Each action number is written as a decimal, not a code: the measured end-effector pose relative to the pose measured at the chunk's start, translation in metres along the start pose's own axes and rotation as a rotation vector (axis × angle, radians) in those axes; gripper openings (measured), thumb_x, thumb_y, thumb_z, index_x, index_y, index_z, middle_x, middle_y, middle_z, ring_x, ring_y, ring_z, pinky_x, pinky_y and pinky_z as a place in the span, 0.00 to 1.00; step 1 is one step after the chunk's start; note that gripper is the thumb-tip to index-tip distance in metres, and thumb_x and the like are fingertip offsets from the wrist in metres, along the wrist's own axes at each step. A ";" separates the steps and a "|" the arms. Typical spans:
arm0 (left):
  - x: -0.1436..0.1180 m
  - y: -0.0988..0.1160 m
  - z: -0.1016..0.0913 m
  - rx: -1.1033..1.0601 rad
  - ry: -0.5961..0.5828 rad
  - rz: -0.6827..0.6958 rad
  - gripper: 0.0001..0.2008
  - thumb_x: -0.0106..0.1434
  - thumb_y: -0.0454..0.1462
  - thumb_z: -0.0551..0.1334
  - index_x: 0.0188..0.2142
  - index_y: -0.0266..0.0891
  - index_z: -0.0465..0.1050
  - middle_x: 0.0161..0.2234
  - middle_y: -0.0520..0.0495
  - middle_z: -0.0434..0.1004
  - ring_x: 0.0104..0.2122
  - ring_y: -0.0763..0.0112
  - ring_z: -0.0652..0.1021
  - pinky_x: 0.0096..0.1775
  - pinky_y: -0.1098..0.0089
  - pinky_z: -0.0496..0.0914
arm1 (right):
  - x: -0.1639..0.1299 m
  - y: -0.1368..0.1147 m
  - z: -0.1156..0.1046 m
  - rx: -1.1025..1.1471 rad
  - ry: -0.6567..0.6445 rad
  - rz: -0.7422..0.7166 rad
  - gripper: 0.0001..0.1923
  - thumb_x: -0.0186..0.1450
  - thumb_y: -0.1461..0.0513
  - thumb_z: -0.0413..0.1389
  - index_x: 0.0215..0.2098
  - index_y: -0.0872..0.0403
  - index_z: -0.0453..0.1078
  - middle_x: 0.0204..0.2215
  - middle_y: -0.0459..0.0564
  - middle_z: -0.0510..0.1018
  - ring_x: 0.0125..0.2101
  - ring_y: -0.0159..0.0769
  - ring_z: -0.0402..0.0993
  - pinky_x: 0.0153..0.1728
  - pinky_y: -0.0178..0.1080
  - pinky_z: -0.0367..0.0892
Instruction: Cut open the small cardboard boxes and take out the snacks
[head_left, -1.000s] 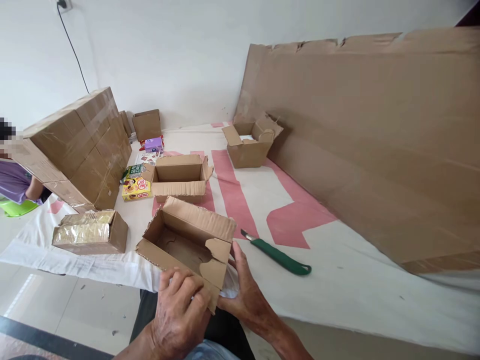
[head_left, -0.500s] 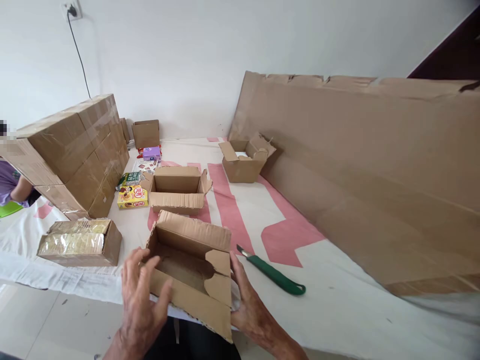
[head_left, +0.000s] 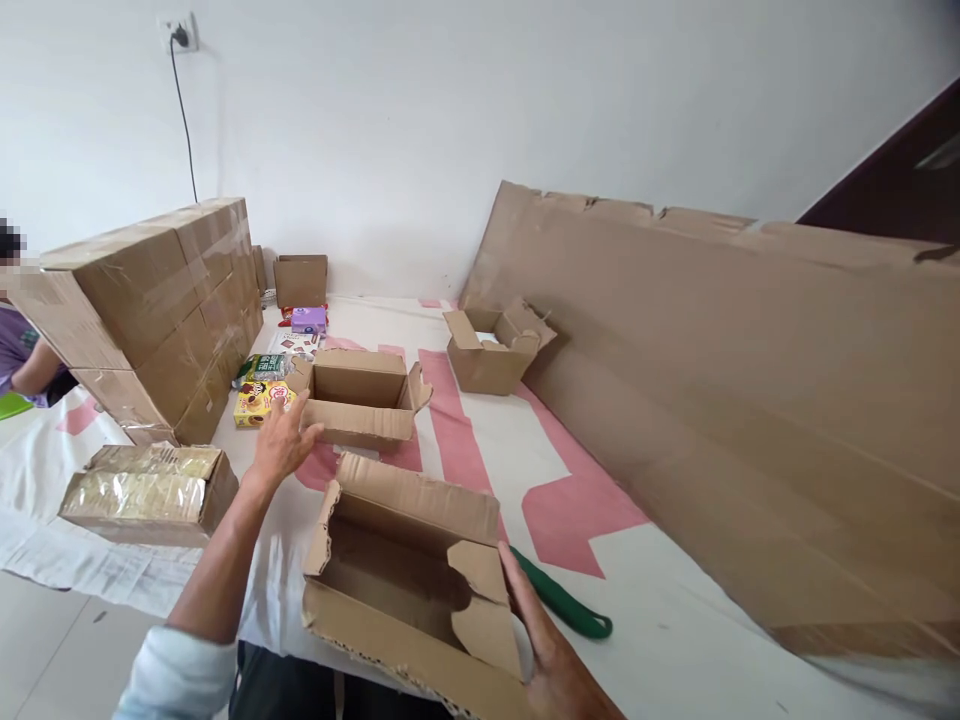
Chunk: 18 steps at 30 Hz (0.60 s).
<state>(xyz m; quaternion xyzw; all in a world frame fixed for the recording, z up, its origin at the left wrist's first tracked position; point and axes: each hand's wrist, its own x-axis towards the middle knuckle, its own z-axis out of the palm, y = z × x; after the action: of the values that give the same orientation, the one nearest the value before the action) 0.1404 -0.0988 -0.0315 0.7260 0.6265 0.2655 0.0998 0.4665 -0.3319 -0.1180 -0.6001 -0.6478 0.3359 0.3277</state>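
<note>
In the head view, the left hand [head_left: 282, 440] reaches forward with its palm turned down, its fingers loosely spread and slightly bent, holding nothing. Its fingertips are at the lower right of a yellow snack box [head_left: 253, 404] and just beside the left end of the middle open carton [head_left: 360, 428]; whether they touch either one cannot be told.

The right hand [head_left: 546, 645] grips the right end of the near open carton [head_left: 405, 625], one digit stretched along the outside of the end wall; the rest of its grasp is hidden. This carton sits at the front edge of the worktop [head_left: 675, 615], its near side jutting out above the person's lap. Its flaps stand spread and its inside looks bare. A small white patch shows between the hand and the end wall, too covered to identify.

Just beyond the right hand lies a green handle [head_left: 562, 600], partly behind the carton. To the left of the left forearm rests a taped carton [head_left: 142, 495], with a stack of taped cartons [head_left: 161, 330] behind it. Past the yellow snack box lie a green snack pouch [head_left: 262, 368] and a purple packet [head_left: 307, 320]. A far open carton [head_left: 486, 370] stands near a large cardboard sheet [head_left: 705, 400].
</note>
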 end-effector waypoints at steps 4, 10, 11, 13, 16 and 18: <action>0.038 0.011 0.021 0.075 -0.177 -0.074 0.29 0.69 0.45 0.68 0.67 0.45 0.70 0.54 0.35 0.78 0.56 0.47 0.78 0.57 0.55 0.70 | -0.008 0.011 0.001 0.008 0.076 0.002 0.67 0.60 0.54 0.72 0.82 0.46 0.30 0.77 0.57 0.56 0.73 0.61 0.58 0.65 0.54 0.73; 0.014 0.012 0.034 0.086 -0.103 -0.044 0.08 0.70 0.39 0.66 0.47 0.43 0.78 0.40 0.42 0.79 0.47 0.54 0.78 0.49 0.61 0.71 | -0.007 0.022 0.001 -0.011 0.066 -0.018 0.71 0.58 0.56 0.74 0.82 0.42 0.29 0.77 0.56 0.57 0.71 0.61 0.62 0.65 0.53 0.73; 0.008 0.010 0.031 0.089 -0.085 -0.037 0.07 0.70 0.39 0.65 0.48 0.44 0.78 0.40 0.42 0.78 0.46 0.54 0.78 0.49 0.62 0.72 | -0.007 0.021 0.001 -0.012 0.064 -0.015 0.72 0.57 0.56 0.74 0.82 0.43 0.29 0.76 0.56 0.57 0.71 0.61 0.62 0.66 0.53 0.73; 0.000 0.006 0.022 0.068 -0.024 -0.015 0.08 0.70 0.39 0.65 0.48 0.45 0.77 0.40 0.43 0.77 0.45 0.56 0.78 0.48 0.62 0.73 | -0.007 0.019 0.001 -0.007 0.080 -0.007 0.73 0.55 0.55 0.75 0.82 0.44 0.30 0.77 0.56 0.56 0.72 0.63 0.60 0.65 0.54 0.73; 0.002 0.002 -0.003 -0.085 0.157 0.035 0.08 0.68 0.40 0.66 0.46 0.44 0.77 0.40 0.45 0.76 0.43 0.60 0.78 0.47 0.64 0.74 | -0.008 0.016 0.003 0.017 0.152 0.003 0.71 0.55 0.52 0.75 0.82 0.44 0.35 0.77 0.54 0.54 0.73 0.65 0.57 0.66 0.54 0.73; 0.011 0.005 -0.024 -0.205 0.283 0.048 0.09 0.66 0.41 0.67 0.45 0.44 0.77 0.39 0.47 0.77 0.40 0.62 0.77 0.44 0.66 0.74 | -0.009 0.014 0.005 0.037 0.166 -0.005 0.68 0.56 0.50 0.74 0.82 0.44 0.38 0.78 0.54 0.55 0.73 0.64 0.57 0.66 0.53 0.72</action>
<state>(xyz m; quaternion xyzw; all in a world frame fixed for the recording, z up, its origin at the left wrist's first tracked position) 0.1330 -0.0939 -0.0065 0.6820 0.5864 0.4301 0.0777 0.4708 -0.3407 -0.1330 -0.6182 -0.6136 0.2962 0.3920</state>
